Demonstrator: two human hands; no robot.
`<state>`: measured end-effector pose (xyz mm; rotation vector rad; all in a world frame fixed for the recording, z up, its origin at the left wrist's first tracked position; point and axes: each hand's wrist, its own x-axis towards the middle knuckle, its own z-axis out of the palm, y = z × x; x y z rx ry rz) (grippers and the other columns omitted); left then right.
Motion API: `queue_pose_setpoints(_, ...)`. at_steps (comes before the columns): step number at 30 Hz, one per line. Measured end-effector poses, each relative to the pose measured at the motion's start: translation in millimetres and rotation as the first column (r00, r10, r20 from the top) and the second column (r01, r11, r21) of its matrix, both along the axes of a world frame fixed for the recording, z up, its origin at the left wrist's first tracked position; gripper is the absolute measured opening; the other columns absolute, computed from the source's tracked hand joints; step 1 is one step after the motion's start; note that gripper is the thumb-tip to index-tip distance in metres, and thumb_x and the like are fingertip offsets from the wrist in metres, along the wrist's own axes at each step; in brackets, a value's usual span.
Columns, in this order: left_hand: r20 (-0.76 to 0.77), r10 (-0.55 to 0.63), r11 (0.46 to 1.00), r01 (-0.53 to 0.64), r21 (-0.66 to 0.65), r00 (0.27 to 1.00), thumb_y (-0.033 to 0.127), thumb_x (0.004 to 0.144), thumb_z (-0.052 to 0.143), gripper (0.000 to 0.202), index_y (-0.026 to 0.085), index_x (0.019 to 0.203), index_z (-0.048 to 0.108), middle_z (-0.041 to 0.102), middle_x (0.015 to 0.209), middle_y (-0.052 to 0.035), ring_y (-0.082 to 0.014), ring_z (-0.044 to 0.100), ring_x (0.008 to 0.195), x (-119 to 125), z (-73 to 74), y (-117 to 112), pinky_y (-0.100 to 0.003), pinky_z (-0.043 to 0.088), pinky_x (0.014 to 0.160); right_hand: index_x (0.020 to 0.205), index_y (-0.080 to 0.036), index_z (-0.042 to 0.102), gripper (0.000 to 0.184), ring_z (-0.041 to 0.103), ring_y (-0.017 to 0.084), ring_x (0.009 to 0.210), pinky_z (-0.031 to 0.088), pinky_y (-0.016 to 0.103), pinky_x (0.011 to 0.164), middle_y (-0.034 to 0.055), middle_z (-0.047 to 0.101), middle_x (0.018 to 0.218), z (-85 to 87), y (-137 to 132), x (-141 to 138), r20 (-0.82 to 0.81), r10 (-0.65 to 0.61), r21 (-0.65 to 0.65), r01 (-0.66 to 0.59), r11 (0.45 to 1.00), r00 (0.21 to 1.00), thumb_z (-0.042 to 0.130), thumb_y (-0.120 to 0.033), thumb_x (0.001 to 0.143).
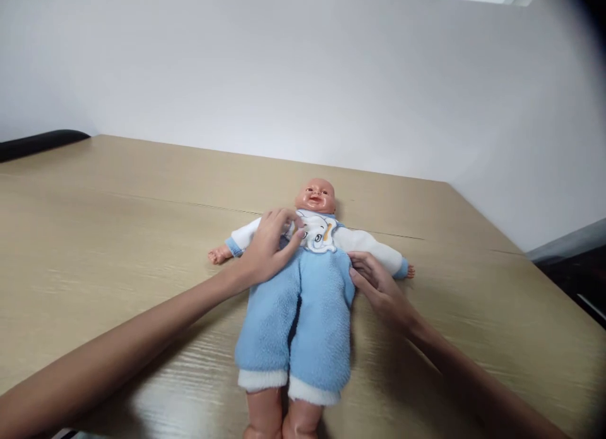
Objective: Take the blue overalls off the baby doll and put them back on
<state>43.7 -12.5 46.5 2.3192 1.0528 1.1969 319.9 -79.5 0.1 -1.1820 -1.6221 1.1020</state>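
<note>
A baby doll (316,196) lies on its back with its head away from me and its arms spread. Its fleece outfit (322,300) has blue trousers with white cuffs, white sleeves and an animal face on the chest. Across the doll's chest, beside the animal face, rests my left hand (274,243), its fingers bent and the thumb apart from them. My right hand (379,284) pinches the outfit's side at the waist, below the doll's outstretched arm. The doll's feet run past the bottom of the view.
The doll lies on a wood-grain table (142,237). A pale wall (284,79) stands behind the far edge. A black curved object (47,139) shows at the far left corner, and dark objects (577,275) lie beyond the right edge.
</note>
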Motion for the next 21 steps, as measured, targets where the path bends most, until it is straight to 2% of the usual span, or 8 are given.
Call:
queue_pose_setpoints(2,0.097,0.042,0.992,-0.03,-0.123,0.994,0.037,0.108,0.054,0.017,0.021,0.112,0.056,0.065,0.109,-0.006,-0.0221,0.061,0.102,-18,-16.7,-4,-0.039,0.048,0.094,0.113,-0.026,0.062,0.028,0.066,0.025,0.106,0.054,0.041,0.098,0.0056,0.068,0.11,-0.3,9,-1,0.048,0.017,-0.03,-0.015,0.999,0.999,0.056,-0.053,0.104)
queue_pose_setpoints(4,0.124,0.07,0.978,-0.044,-0.203,0.99,0.04,0.108,0.052,0.019,0.021,0.11,0.054,0.064,0.104,-0.0051,-0.021,0.061,0.095,-33,-29.9,-5,-0.037,0.049,0.089,0.09,-0.026,0.059,0.03,0.061,0.025,0.092,0.053,0.041,0.09,0.0033,0.061,0.092,1.0,16,-2,0.141,0.007,-0.001,-0.007,1.0,0.99,0.055,-0.053,0.102)
queue_pose_setpoints(7,0.009,0.063,0.972,-0.059,-0.227,0.998,0.045,0.108,0.048,0.025,0.021,0.108,0.054,0.063,0.1,-0.0049,-0.022,0.059,0.091,-47,-38.2,-2,-0.038,0.047,0.086,0.075,-0.026,0.051,0.035,0.057,0.025,0.09,0.051,0.041,0.091,0.0034,0.057,0.089,2.8,19,-4,0.169,-0.025,0.051,0.017,0.999,0.985,0.057,-0.052,0.098)
queue_pose_setpoints(10,-0.11,0.025,0.965,-0.052,-0.256,0.994,0.051,0.109,0.042,0.033,0.021,0.098,0.054,0.061,0.096,-0.0043,-0.0239,0.057,0.091,-52,-36.3,2,-0.04,0.045,0.089,0.081,-0.027,0.057,0.029,0.06,0.027,0.095,0.053,0.043,0.095,0.0046,0.062,0.093,2.5,16,-5,0.028,-0.043,0.002,0.043,0.999,0.999,0.062,-0.052,0.095)
queue_pose_setpoints(12,-0.096,0.002,0.943,-0.034,-0.33,0.995,0.054,0.108,0.042,0.037,0.022,0.093,0.053,0.059,0.093,-0.003,-0.0242,0.056,0.091,-53,-33.3,3,-0.04,0.044,0.089,0.089,-0.028,0.061,0.027,0.064,0.029,0.095,0.056,0.045,0.093,0.0054,0.066,0.092,0.9,15,-5,-0.092,-0.088,-0.063,0.082,0.995,0.992,0.063,-0.055,0.092)
queue_pose_setpoints(16,0.085,-0.031,0.844,0.072,-0.532,0.996,0.059,0.104,0.045,0.04,0.023,0.092,0.055,0.06,0.095,-0.003,-0.0244,0.054,0.094,-52,-30.1,3,-0.038,0.047,0.087,0.104,-0.03,0.062,0.032,0.07,0.033,0.102,0.06,0.047,0.092,0.0064,0.072,0.095,-5.1,19,-6,-0.227,-0.173,-0.156,0.139,0.978,0.958,0.062,-0.059,0.09)
queue_pose_setpoints(18,0.187,-0.041,0.788,0.147,-0.598,0.982,0.061,0.102,0.048,0.04,0.023,0.093,0.055,0.057,0.093,-0.003,-0.0231,0.051,0.09,-52,-30.7,3,-0.036,0.047,0.083,0.101,-0.03,0.061,0.031,0.07,0.032,0.103,0.06,0.045,0.093,0.0057,0.072,0.094,-8.6,21,-5,-0.235,-0.192,-0.173,0.154,0.973,0.953,0.064,-0.058,0.089)
queue_pose_setpoints(21,0.289,-0.012,0.712,0.211,-0.669,0.957,0.066,0.101,0.049,0.043,0.024,0.091,0.049,0.048,0.084,-0.0005,-0.0189,0.044,0.076,-51,-32.5,3,-0.032,0.044,0.072,0.093,-0.03,0.056,0.03,0.068,0.029,0.095,0.06,0.041,0.087,0.0033,0.068,0.088,-11.5,20,-3,-0.175,-0.179,-0.137,0.156,0.978,0.968,0.064,-0.059,0.092)
